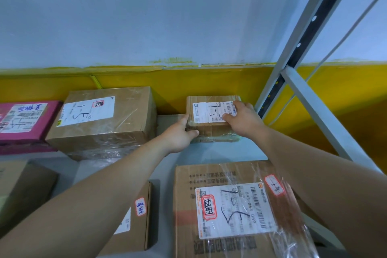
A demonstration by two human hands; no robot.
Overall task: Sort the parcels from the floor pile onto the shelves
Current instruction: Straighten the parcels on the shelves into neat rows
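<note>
**Small parcel held in both hands at the back of the shelf**

Nearest, at the lower right, a large taped carton [230, 176] lies flat on the grey shelf [219, 153], a white label with handwritten marks on its top. Just to its left sits a slim brown carton [137, 234], partly hidden under the left forearm, and another brown box [21, 184] shows at the left edge.

Beyond these, both arms reach forward to 1 small parcel [209, 126] at the back of the shelf. The left grip [180, 134] holds its near left corner, thumb on the top edge and fingers curled against the front face. The right grip [240, 119] clasps the right end, fingers bent over the label on top.

To the left of the parcel stands a bigger brown box [104, 123], with a pink box [25, 121] beside that. Behind runs a yellow wall band [209, 81], and a metal shelf upright [303, 37] rises at the right.
</note>
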